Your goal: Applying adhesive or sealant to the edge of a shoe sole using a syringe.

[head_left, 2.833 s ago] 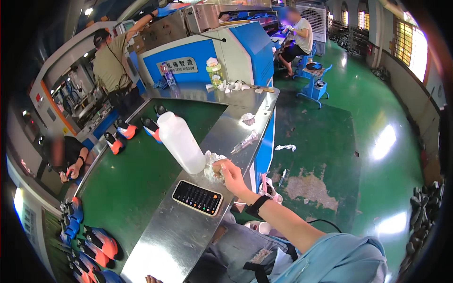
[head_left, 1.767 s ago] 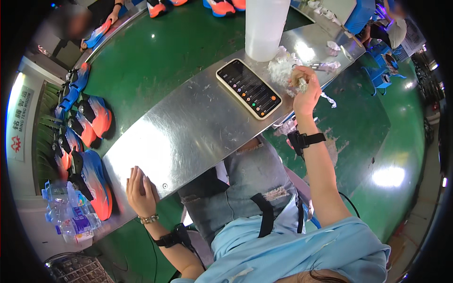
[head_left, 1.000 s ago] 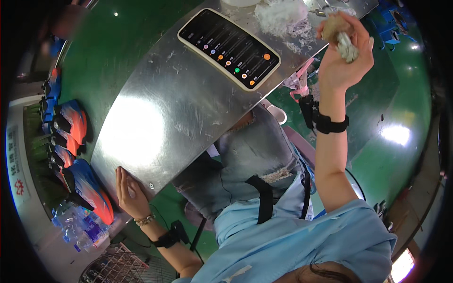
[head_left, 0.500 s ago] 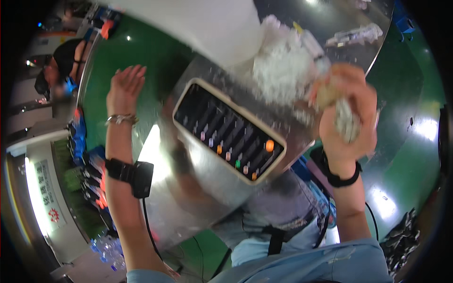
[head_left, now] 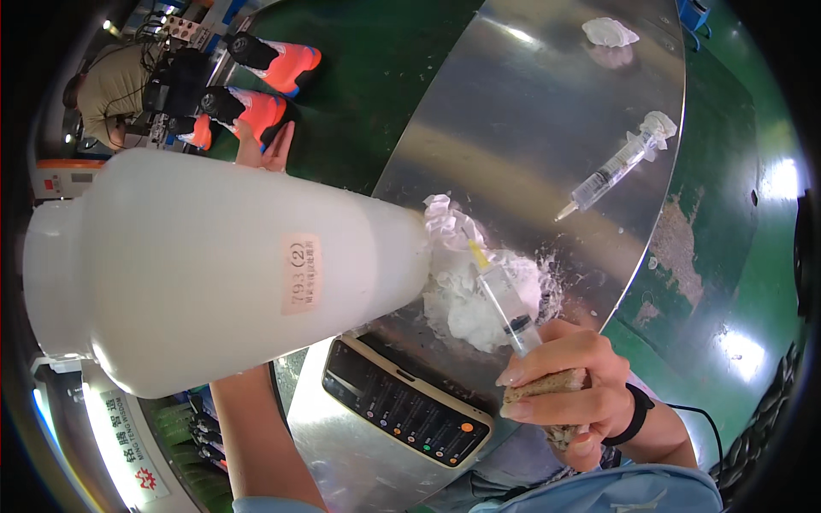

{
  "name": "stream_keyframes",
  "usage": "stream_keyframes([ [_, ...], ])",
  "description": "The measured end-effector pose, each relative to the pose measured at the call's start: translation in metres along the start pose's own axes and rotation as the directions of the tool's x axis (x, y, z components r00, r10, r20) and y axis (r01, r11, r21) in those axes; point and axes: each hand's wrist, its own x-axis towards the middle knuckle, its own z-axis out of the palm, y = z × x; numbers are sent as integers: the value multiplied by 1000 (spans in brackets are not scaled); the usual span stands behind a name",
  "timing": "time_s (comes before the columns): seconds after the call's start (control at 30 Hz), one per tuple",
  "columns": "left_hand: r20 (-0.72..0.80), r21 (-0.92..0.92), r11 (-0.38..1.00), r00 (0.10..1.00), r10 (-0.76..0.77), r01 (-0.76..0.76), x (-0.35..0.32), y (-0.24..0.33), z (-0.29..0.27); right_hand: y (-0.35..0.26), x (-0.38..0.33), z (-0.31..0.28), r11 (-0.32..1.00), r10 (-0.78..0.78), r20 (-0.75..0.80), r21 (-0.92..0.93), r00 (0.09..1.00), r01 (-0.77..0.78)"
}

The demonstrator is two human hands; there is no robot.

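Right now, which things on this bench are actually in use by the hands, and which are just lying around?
In use:
- right hand gripping a syringe and a brownish pad
- white wadding under the syringe tip
- big white bottle, close by

Lying about:
- second syringe
- white wad
- black control panel
- orange shoes

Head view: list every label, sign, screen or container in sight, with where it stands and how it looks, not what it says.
Plastic bottle: big, translucent white, lying across the left, close to the camera.
Label: small pale pink rectangle on the bottle's side.
Control panel: dark rounded rectangle with coloured dots, on the metal table at lower centre.
Sign: white strip with a red emblem, lower left edge.
Syringe: clear, in the right hand.
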Motion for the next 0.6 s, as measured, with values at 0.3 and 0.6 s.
stream_keyframes([
  [0.3, 0, 111, 978, 984, 175, -174, -120, 16, 64, -9, 5, 5, 997, -68, -19, -20, 997, 68],
  [0.6, -100, 125, 912, 910, 403, -390, -314, 0, -52, -17, -8, 17, 978, 22, -28, -205, 999, -27],
])
